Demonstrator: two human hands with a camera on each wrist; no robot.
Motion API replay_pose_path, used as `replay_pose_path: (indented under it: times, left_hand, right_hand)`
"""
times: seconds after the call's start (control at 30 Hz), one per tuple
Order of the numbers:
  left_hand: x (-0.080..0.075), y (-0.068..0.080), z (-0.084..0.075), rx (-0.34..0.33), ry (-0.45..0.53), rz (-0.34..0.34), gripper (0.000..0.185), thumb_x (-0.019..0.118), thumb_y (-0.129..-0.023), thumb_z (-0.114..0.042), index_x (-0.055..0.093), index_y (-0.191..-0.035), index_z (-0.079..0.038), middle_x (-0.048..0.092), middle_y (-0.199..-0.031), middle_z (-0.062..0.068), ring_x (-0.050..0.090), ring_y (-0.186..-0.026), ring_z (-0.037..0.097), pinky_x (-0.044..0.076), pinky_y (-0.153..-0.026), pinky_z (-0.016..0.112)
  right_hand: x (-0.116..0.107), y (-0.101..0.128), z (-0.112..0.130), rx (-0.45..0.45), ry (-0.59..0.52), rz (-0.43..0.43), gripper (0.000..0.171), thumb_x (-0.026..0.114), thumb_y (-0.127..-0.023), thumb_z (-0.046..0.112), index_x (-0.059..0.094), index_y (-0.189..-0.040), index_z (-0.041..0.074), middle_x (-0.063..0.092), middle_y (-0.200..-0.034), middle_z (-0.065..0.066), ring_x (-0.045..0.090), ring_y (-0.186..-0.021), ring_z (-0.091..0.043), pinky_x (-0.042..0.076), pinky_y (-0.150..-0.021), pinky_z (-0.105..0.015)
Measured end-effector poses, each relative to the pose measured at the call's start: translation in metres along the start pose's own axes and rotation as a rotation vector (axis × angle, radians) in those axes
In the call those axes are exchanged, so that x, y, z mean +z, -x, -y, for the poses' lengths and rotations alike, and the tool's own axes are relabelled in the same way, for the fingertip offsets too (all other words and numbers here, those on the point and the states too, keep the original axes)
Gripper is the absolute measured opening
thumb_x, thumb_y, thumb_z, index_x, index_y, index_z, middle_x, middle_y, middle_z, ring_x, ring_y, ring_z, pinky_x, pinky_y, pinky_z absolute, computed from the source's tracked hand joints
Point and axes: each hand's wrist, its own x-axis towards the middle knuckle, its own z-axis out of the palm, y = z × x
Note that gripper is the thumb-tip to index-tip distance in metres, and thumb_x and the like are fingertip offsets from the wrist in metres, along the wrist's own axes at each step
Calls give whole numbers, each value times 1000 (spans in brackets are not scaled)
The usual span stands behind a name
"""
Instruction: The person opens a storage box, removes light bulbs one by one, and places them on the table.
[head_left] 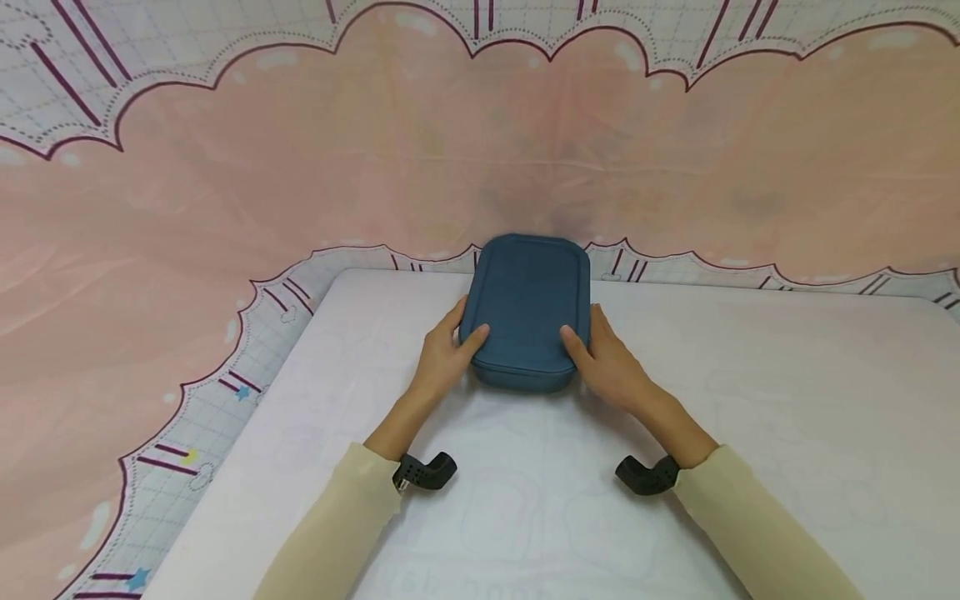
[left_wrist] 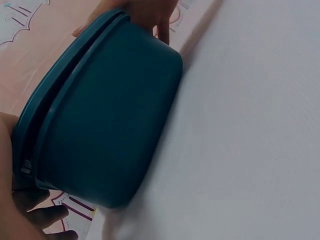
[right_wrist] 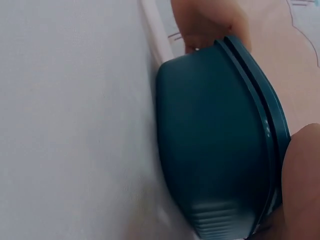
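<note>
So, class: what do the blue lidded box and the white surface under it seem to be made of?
Blue lidded box: probably moulded plastic, matt to satin; it has rounded corners, a raised lid rim and soft highlights on its wall. White surface: looks like a smooth sheet or cloth with faint printed outlines; exact material unclear. Both hands, left hand and right hand, hold the box.

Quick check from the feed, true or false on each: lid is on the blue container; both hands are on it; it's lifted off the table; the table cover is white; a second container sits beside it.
1. The lid is on the dark blue rounded-rectangular plastic container. True.
2. Both the left hand and the right hand hold it. True, one on each side, thumbs on the lid.
3. It is lifted off the table. False: it rests on the surface.
4. The table cover is white. True.
5. A second container sits beside it. False: only one shows.
</note>
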Motion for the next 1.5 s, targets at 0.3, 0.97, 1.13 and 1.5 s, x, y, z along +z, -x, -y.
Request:
replay_pose_path:
  times: [0.3, 0.97, 1.13, 1.5]
  left_hand:
    - [-1, -3, -10, 39, 6, -44, 69, 58, -96, -24, 23, -150, 0, 34, -150, 17, 33, -137, 25, 26, -110, 37]
    - [-43, 12, -14, 64, 31, -205, 56, 45, -102, -17, 23, -149, 4, 30, -150, 18, 29, -138, 24, 25, -111, 38]
    - [-53, 17, -10, 80, 45, -269, 52, 43, -103, -14, 26, -147, 7, 32, -149, 20, 29, -138, 25, 24, -111, 38]
    - [-78, 29, 4, 23, 86, -378, 46, 41, -102, -10, 33, -145, 6, 36, -148, 16, 31, -137, 21, 27, -110, 37]
  right_hand:
    - [0, -2, 17, -44, -111, -68, 76, 26, -103, 46, -16, -149, 2, -8, -158, -15, 3, -144, -27, 11, -114, -45]
    - [20, -13, 68, -92, -233, -91, 73, 24, -103, 48, -20, -150, 12, 6, -158, -16, 17, -142, -28, 17, -112, -48]
    - [33, -16, 78, -125, -310, -103, 71, 26, -104, 45, -19, -150, 17, 0, -159, -11, 13, -143, -24, 16, -113, -44]
    - [59, -25, 109, -207, -435, -124, 72, 35, -102, 40, -12, -153, 20, -2, -160, -1, 10, -144, -23, 22, -110, -46]
